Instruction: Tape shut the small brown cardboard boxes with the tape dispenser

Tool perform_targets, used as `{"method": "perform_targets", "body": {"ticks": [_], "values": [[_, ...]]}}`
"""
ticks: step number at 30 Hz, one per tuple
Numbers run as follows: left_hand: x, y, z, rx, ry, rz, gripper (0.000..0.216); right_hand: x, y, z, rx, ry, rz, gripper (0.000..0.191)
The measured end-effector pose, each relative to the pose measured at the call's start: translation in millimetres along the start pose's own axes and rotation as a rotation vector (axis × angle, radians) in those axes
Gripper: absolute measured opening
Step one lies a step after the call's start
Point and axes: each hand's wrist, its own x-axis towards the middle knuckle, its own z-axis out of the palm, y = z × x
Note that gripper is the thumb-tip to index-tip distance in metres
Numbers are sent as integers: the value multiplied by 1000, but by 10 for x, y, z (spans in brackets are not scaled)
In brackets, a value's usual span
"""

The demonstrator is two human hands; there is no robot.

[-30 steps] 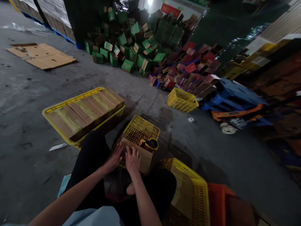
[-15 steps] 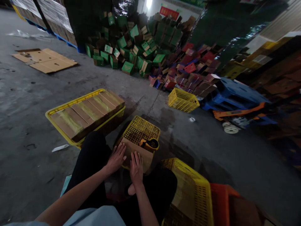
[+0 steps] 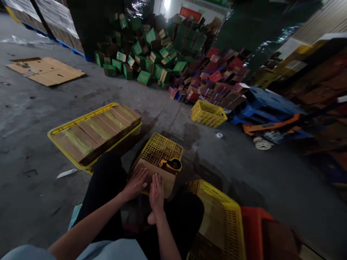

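A brown cardboard piece (image 3: 166,180) lies across the near end of an upturned yellow crate (image 3: 159,148) between my knees. My left hand (image 3: 137,184) rests flat on its left part, fingers extended. On its middle lies my right hand (image 3: 156,191), also with straight fingers. Neither hand grips anything. Just beyond the cardboard, on the crate's right side, sits a black and yellow tape dispenser (image 3: 170,165). Whether the cardboard is a flat sheet or a folded box I cannot tell.
To the left, a yellow tray (image 3: 61,150) holds several taped cardboard boxes (image 3: 93,130). A yellow crate (image 3: 234,220) and a red crate (image 3: 252,227) stand at my right. Ahead are a yellow basket (image 3: 207,113), a pallet jack (image 3: 271,126) and heaped green boxes (image 3: 143,77).
My left hand has slid slightly inward over the cardboard, closer to the right hand. The view has shifted a little to the right.
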Motion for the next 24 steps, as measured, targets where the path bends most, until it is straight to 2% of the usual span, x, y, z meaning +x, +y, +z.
{"method": "perform_targets", "body": {"ticks": [5,9,13,15,20,24], "values": [[-195,-154,-10,-141,106,-179,62,40,-144,-44,-86,-17,60,57],[-234,-200,-47,-401,158,-261,56,120,-464,0,-93,-7,171,60],[-219,-246,-152,-625,186,-305,60,262,-847,168,28,-104,-29,58],[-214,-259,-188,-675,200,-313,62,318,-957,223,49,-110,-55,59],[-222,-254,-151,-641,202,-334,60,311,-878,121,40,-111,-41,59],[-241,-265,-55,-526,203,-305,56,235,-622,-40,-40,-32,142,58]]}}
